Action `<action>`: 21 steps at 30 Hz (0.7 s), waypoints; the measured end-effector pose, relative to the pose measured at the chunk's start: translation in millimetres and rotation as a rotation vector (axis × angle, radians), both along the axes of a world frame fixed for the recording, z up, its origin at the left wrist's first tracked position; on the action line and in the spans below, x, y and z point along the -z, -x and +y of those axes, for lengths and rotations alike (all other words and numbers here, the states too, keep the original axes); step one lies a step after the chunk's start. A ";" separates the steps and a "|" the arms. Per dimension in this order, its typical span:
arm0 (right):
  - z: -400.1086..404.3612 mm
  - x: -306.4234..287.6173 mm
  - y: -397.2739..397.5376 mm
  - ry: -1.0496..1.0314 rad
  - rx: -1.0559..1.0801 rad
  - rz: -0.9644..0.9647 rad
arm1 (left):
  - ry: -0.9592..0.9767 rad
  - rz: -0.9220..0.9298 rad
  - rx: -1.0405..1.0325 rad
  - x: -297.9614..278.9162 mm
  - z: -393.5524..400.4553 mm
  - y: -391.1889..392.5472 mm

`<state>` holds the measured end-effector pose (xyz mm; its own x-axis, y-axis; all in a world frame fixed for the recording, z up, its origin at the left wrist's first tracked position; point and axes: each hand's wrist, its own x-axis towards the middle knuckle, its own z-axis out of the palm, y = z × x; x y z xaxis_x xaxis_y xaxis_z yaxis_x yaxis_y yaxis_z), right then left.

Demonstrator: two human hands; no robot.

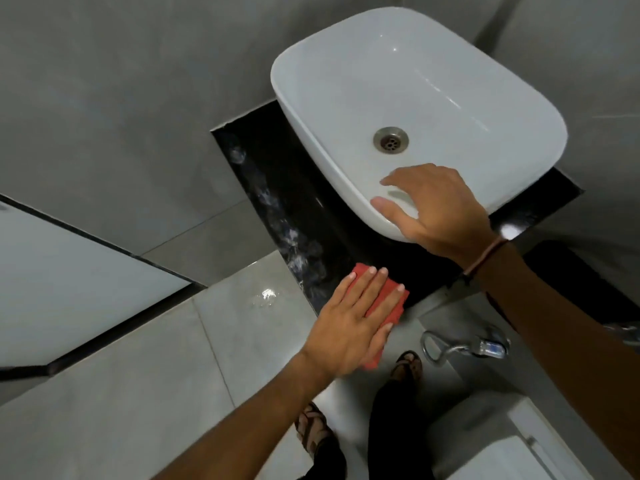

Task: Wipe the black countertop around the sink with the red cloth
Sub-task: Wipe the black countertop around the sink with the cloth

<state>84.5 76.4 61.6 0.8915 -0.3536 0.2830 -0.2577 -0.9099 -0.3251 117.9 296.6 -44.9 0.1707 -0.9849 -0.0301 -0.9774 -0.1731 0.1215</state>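
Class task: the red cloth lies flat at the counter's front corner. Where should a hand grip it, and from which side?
Probably the part of the red cloth overhanging the countertop edge, pinched from the front: it hangs free there, while the left hand presses the rest flat.

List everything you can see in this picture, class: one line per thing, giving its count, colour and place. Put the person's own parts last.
sink: one, white, sitting on the countertop, upper middle
drain: one, metal, in the sink's bottom
countertop: one, black, under and left of the sink, with pale smears along its left edge
red cloth: one, red, at the countertop's near corner, under the left hand
hose fitting: one, metal, low on the right below the countertop
floor tiles: several, pale grey, bottom left
wristband: one, brownish, on the right wrist
sandals: two, brown, on the feet at the bottom
left hand: one, flat on the cloth
right hand: one, resting on the sink's near rim
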 end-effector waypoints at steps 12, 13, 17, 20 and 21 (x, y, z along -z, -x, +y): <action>-14.5 3.7 -2.6 0.090 -0.210 0.146 | -0.068 -0.041 0.281 -0.8 -25.0 -257.2; -16.1 4.2 -3.8 0.077 -0.199 0.175 | -0.065 -0.043 0.207 -3.2 -30.2 -289.5; -20.1 6.3 -4.6 0.064 -0.186 0.205 | -0.026 -0.076 -0.253 -12.7 -45.4 -399.2; -22.1 7.3 -6.4 0.058 -0.176 0.222 | 0.021 -0.095 -0.433 -1.7 -50.6 -408.2; -20.9 5.3 -8.0 0.054 -0.168 0.229 | 0.039 -0.074 -0.479 0.9 -51.0 -399.0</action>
